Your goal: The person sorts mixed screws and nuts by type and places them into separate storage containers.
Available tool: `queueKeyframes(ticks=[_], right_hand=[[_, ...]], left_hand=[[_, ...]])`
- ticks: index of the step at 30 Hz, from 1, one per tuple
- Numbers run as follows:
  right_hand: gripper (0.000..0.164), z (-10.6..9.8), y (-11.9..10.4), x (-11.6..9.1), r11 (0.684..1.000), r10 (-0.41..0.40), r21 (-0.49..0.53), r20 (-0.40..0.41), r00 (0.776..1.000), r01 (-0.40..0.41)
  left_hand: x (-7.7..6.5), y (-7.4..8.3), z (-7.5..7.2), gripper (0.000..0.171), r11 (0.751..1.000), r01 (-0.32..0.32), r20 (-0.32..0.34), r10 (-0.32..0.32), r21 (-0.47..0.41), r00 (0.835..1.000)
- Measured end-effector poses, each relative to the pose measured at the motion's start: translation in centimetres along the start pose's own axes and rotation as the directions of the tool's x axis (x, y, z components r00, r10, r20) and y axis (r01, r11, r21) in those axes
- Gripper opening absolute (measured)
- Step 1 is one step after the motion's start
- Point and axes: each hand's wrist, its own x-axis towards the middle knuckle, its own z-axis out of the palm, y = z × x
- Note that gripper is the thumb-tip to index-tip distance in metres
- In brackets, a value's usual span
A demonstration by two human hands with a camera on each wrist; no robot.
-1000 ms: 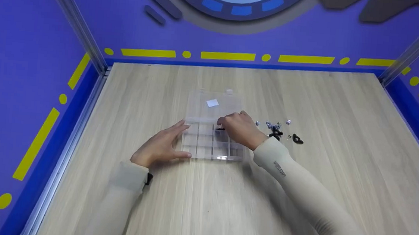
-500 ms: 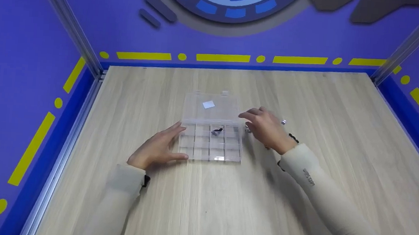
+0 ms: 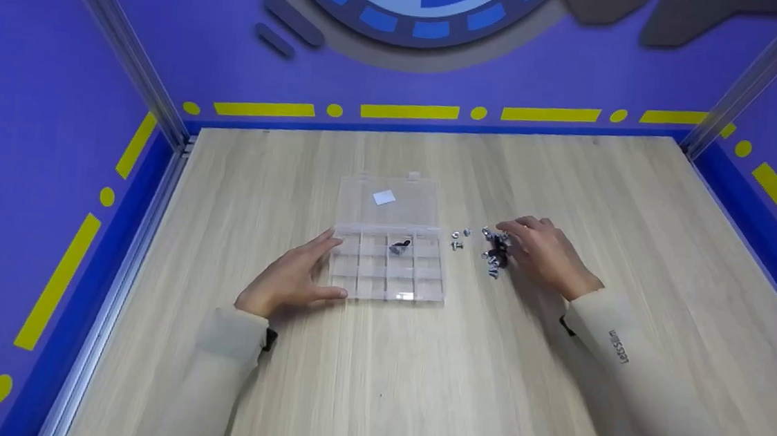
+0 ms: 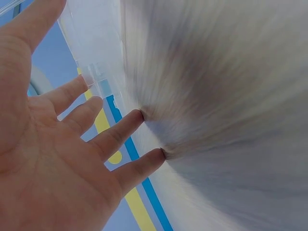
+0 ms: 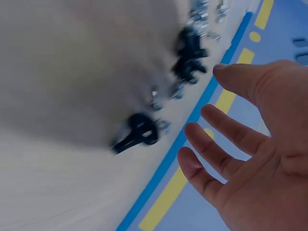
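A clear plastic compartment box (image 3: pixel 372 297) lies on the table with its lid (image 3: pixel 417 206) folded back. My left hand (image 3: pixel 290 276) rests along the box's left side, thumb and fingers spread; in the left wrist view two fingertips of that hand (image 4: pixel 53 144) meet the tabletop. Inside a rear compartment sits a small black piece (image 3: pixel 401 246). My right hand (image 3: pixel 548 255) is over a pile of black parts (image 3: pixel 499 249) and silver screws (image 3: pixel 493 273), fingers loosely bent. The right wrist view shows nothing between its fingers, and a black ring-shaped piece with a tab (image 5: pixel 138 118) nearby.
A few silver screws (image 3: pixel 457 245) lie between the box and the pile. A small white paper (image 3: pixel 384 197) is on the lid. Blue panels (image 3: pixel 413 81) stand behind and beside the wooden table (image 3: pixel 376 369).
My right hand has left the box, where a black piece now shows in a compartment, and has moved right to the pile. The left hand stays at the box.
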Motion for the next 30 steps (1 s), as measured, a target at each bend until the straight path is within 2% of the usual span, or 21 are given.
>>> queueKeyframes(ticks=[8, 15, 22, 30], right_hand=[[0.041, 0.2, 1.9, -2.0, 0.999, 0.013, 0.030, -0.002, 1.000, -0.013], [0.046, 0.0, 2.8, -3.3, 0.992, 0.116, 0.046, 0.070, 0.991, -0.119], [0.036, 0.0, 3.2, -3.6, 0.984, 0.156, 0.065, 0.111, 0.982, -0.164], [0.028, 0.1, 3.2, -3.7, 0.986, 0.144, 0.074, 0.111, 0.983, -0.152]], left_hand=[[0.0, 0.0, 0.1, 0.099, 1.000, 0.006, -0.001, -0.006, 0.005, 1.000], [0.0, 0.2, 0.1, 0.099, 0.999, 0.039, 0.003, -0.039, 0.014, 0.999], [-0.1, 0.3, 0.0, 0.099, 1.000, 0.029, -0.007, -0.029, 0.009, 1.000], [-0.2, 0.3, 0.0, 0.098, 1.000, 0.013, -0.003, -0.013, -0.002, 1.000]])
